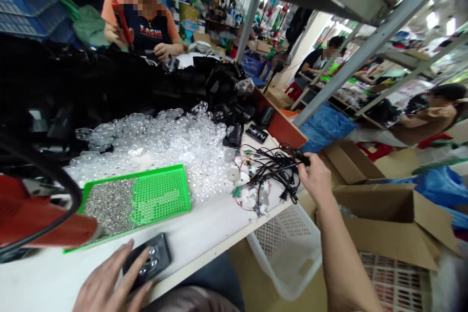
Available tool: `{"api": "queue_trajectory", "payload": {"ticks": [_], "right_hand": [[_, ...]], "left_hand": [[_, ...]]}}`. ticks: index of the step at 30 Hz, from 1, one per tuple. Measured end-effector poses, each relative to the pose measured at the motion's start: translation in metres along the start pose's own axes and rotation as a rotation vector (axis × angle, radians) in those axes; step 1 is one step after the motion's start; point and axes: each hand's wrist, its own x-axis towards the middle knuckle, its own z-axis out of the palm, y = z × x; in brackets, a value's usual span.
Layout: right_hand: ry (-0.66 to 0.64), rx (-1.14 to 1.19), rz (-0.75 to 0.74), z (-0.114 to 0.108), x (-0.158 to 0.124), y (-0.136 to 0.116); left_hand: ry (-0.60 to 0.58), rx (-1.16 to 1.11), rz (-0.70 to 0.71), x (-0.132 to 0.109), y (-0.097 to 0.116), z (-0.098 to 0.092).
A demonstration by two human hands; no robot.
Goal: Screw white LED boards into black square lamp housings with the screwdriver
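Your right hand (314,178) is closed on a tangle of black cords (272,165), pinching them at the far edge of the desk (183,219). Your left hand (107,278) lies spread over a dark plate (148,261) near the desk's front edge; you can't tell whether it is gripping or only resting. Small white parts (248,195) sit among the cords. Beside them, a heap of clear plastic domes (153,141) spreads across the desk, next to a green tray (161,200) half covered with silver bits (109,207). Below the desk's edge stand a white basket (288,253) and an open cardboard box (387,219). Across from you, a co-worker (146,29) holds a red tool (122,22).
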Motion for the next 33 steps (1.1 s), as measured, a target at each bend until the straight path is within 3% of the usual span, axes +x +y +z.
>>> {"api": "queue_trajectory", "payload": {"ticks": [3, 5, 7, 11, 14, 18, 20, 23, 26, 29, 33], "right_hand": [[0.169, 0.022, -0.234, -0.030, 0.002, -0.016], [0.258, 0.019, -0.317, -0.047, 0.009, -0.025], [0.284, 0.004, -0.341, -0.059, 0.018, -0.034], [0.155, -0.069, -0.500, -0.072, 0.034, -0.047], [0.187, -0.047, -0.535, -0.085, 0.039, -0.054], [0.279, -0.037, -0.510, -0.100, 0.045, -0.055], [0.170, -0.086, -0.464, -0.095, 0.050, -0.050], [-0.068, 0.012, -0.268, -0.072, 0.058, -0.035], [-0.125, 0.191, -0.118, -0.048, 0.063, -0.018], [0.038, 0.334, -0.034, -0.047, 0.066, -0.009], [0.450, 0.780, -0.004, -0.087, 0.076, -0.023]], "left_hand": [[0.044, -0.124, 0.096, 0.040, 0.029, -0.001], [0.022, -0.230, 0.163, 0.072, 0.050, 0.008], [-0.096, -0.305, 0.170, 0.106, 0.070, 0.024], [-0.343, -0.493, 0.034, 0.172, 0.105, 0.066], [-0.459, -0.614, -0.054, 0.205, 0.124, 0.090], [-0.496, -0.666, -0.086, 0.218, 0.138, 0.105], [-0.477, -0.700, -0.118, 0.216, 0.141, 0.107], [-0.425, -0.785, -0.154, 0.214, 0.147, 0.105], [-0.373, -1.022, -0.153, 0.219, 0.154, 0.097], [-0.358, -1.447, -0.172, 0.229, 0.156, 0.086], [-0.431, -1.653, -0.157, 0.241, 0.148, 0.071]]}}
